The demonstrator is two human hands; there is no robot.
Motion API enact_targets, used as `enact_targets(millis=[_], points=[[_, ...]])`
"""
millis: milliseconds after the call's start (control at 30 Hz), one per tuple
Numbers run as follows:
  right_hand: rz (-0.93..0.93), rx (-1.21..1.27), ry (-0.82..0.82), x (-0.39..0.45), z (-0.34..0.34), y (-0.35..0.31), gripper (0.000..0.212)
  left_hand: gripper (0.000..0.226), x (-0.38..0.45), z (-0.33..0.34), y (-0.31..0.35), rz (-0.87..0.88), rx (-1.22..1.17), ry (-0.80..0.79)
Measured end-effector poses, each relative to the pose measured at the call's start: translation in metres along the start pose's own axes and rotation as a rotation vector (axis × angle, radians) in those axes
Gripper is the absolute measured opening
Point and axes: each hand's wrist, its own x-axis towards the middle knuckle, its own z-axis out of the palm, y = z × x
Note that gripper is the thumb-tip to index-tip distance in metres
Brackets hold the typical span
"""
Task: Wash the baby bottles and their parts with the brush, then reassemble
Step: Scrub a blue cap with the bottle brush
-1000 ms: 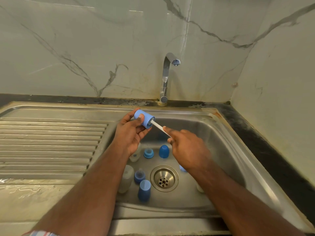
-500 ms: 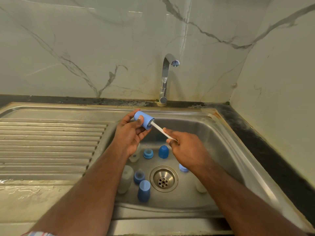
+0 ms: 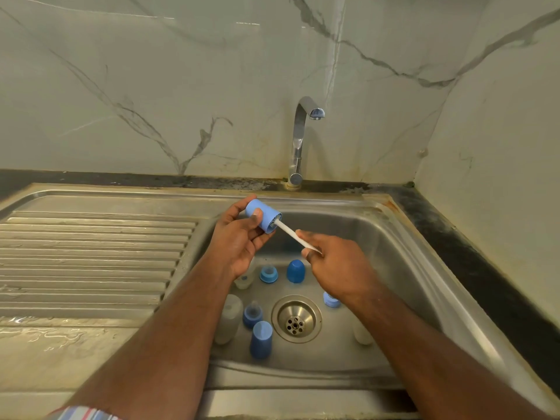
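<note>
The left hand (image 3: pixel 239 241) grips a light-blue cap (image 3: pixel 262 215) on its side above the sink (image 3: pixel 403 253), thumb across its wall and fingers curled behind, mouth facing about 4 o'clock. The right hand (image 3: pixel 336 265) pinches the white handle of the brush (image 3: pixel 295 236), whose bristle head sits inside the cap's mouth. This looks like the scrubbing step on one cap, early in the job, since the other parts lie loose in the basin. Around the drain (image 3: pixel 296 318) sit a dark-blue cap (image 3: pixel 295 270) at 12 o'clock, a blue collar with teat (image 3: pixel 268 274) at 11, a pale bottle (image 3: pixel 246 278) partly behind the left wrist at about 10, another bottle (image 3: pixel 228 318) at 9, a second collar with teat (image 3: pixel 252 313) just beside it, a blue cap (image 3: pixel 261 339) at 7, a blue piece (image 3: pixel 331 299) at 2 and a pale bottle (image 3: pixel 362 333) at 4, both half hidden by the right forearm. The tap (image 3: pixel 303 137) shows no running water. Next the brush likely needs twisting inside the cap, then a rinse, which calls for opening the tap.
</note>
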Motion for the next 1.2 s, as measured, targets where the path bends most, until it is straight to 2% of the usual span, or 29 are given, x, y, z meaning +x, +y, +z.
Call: enact_targets(millis=[67, 133, 233, 333, 433, 533, 600, 667, 733, 767, 867, 967, 1033, 1100, 1200], points=[[0.014, -0.129, -0.002, -0.002, 0.001, -0.004, 0.044, 0.034, 0.0, 0.001, -0.001, -0.002, 0.013, 0.001], [0.032, -0.144, -0.051, -0.001, 0.003, -0.006, 0.044, 0.035, 0.0, 0.001, -0.001, -0.005, 0.026, 0.004], [0.045, 0.083, -0.175, 0.002, 0.002, -0.004, 0.041, 0.035, 0.0, 0.0, -0.001, -0.007, 0.027, 0.018], [0.093, 0.286, -0.139, 0.001, -0.002, 0.003, 0.036, 0.038, 0.0, -0.001, 0.0, -0.003, -0.002, 0.028], [0.035, 0.068, -0.041, 0.0, -0.002, 0.001, 0.041, 0.039, 0.0, 0.0, 0.0, -0.01, 0.009, 0.019], [0.012, -0.08, -0.069, -0.002, 0.003, -0.006, 0.044, 0.037, 0.0, 0.002, 0.0, -0.012, 0.012, 0.009], [0.038, 0.017, -0.154, -0.002, 0.003, -0.008, 0.044, 0.036, 0.0, 0.001, 0.001, -0.009, 0.034, 0.013], [0.088, 0.235, -0.234, -0.001, 0.001, -0.005, 0.04, 0.036, 0.0, 0.0, 0.0, -0.011, 0.049, 0.014], [0.154, 0.428, -0.239, -0.003, -0.003, 0.002, 0.037, 0.036, 0.0, 0.0, 0.0, -0.021, 0.031, 0.011], [0.154, 0.438, -0.203, -0.002, -0.003, 0.005, 0.037, 0.036, 0.0, 0.0, 0.0, -0.024, 0.023, 0.009], [0.027, 0.144, -0.06, 0.0, 0.001, 0.006, 0.042, 0.037, 0.0, 0.001, 0.0, -0.022, 0.021, -0.005], [0.021, -0.021, -0.084, 0.002, 0.006, 0.003, 0.046, 0.036, 0.0, 0.001, -0.001, -0.023, 0.053, -0.002], [0.036, -0.053, -0.147, 0.003, 0.005, 0.001, 0.046, 0.037, 0.001, 0.001, -0.001, -0.022, 0.078, 0.01], [0.024, 0.016, -0.202, 0.004, 0.003, 0.001, 0.045, 0.036, 0.002, 0.0, -0.002, -0.019, 0.074, 0.023], [-0.001, 0.086, -0.151, 0.003, 0.0, 0.004, 0.044, 0.037, 0.002, -0.001, -0.003, -0.015, 0.05, 0.019]])
